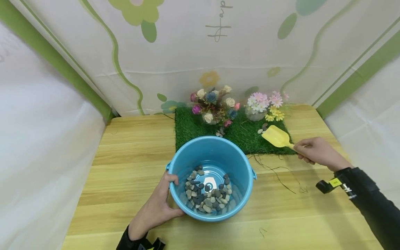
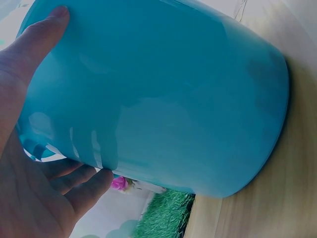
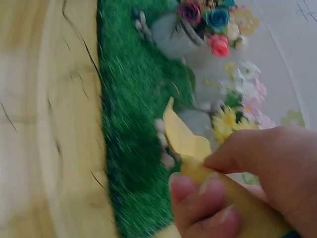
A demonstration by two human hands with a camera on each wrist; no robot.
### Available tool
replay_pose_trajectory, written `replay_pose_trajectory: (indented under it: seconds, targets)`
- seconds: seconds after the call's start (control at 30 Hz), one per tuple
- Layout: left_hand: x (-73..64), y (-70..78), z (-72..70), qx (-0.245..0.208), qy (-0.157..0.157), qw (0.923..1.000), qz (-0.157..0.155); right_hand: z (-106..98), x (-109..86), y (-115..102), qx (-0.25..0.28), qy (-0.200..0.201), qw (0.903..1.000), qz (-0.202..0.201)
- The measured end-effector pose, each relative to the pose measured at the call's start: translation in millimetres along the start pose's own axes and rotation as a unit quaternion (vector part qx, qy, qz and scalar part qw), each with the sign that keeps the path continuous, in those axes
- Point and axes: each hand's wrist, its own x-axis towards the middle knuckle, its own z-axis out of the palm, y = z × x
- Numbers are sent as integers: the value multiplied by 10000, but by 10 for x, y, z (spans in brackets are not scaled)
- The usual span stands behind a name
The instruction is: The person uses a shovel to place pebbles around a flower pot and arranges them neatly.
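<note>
A blue bucket (image 1: 212, 218) stands on the table with many grey, black and pale pebbles (image 1: 207, 199) on its bottom. My left hand (image 1: 159, 205) grips the bucket's left side, fingertips over the rim and thumb along the outside. In the left wrist view, the thumb and fingers lie against the blue bucket wall (image 2: 163, 99). My right hand (image 1: 318, 152) holds a small yellow shovel (image 1: 276, 136) by its handle, its blade over the right part of the artificial turf (image 1: 243, 139). A few stones (image 1: 260, 131) lie on the turf beside the blade, also seen in the right wrist view.
At the back of the turf stand a pot of mixed roses (image 1: 212, 104) and a pot of pink and yellow flowers (image 1: 265, 104). More small stones (image 1: 220, 132) lie before the roses. Thin dark strands (image 1: 278, 177) lie on the wooden table (image 1: 125, 166). White printed cloth (image 1: 187, 52) hangs behind.
</note>
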Motion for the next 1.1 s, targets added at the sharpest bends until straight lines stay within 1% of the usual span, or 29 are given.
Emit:
replay_pose_trajectory:
  seconds: [0.13, 0.27, 0.4, 0.57, 0.67, 0.93, 1.0, 1.1]
  targets:
    - [-4, 4, 0, 6, 0, 10000, 20, 150, -40, -85, 364, 108, 9992, -99]
    - [-18, 5, 16, -12, -9, 10000, 13, 315, -70, -165, 765, 47, 9970, -141]
    - [-26, 15, 11, -16, -8, 10000, 55, 519, -46, -216, 1114, 0, 9936, -179]
    - [-20, 21, -4, -2, -12, 10000, 89, 756, -5, -278, 1541, 133, 9875, -307]
    - [-18, 16, -6, 4, -27, 9999, 103, 863, 1, -318, 1649, 275, 9855, -275]
    - [-23, 4, -10, 138, -19, 9997, 195, 1050, -43, -415, 1323, 613, 9890, -239]
    - [-25, 2, -15, 143, -13, 9997, 196, 1095, -48, -437, 1491, 574, 9871, -138]
    - [-29, -3, -22, 118, 15, 9997, 201, 1160, -25, -458, 1924, 525, 9799, -13]
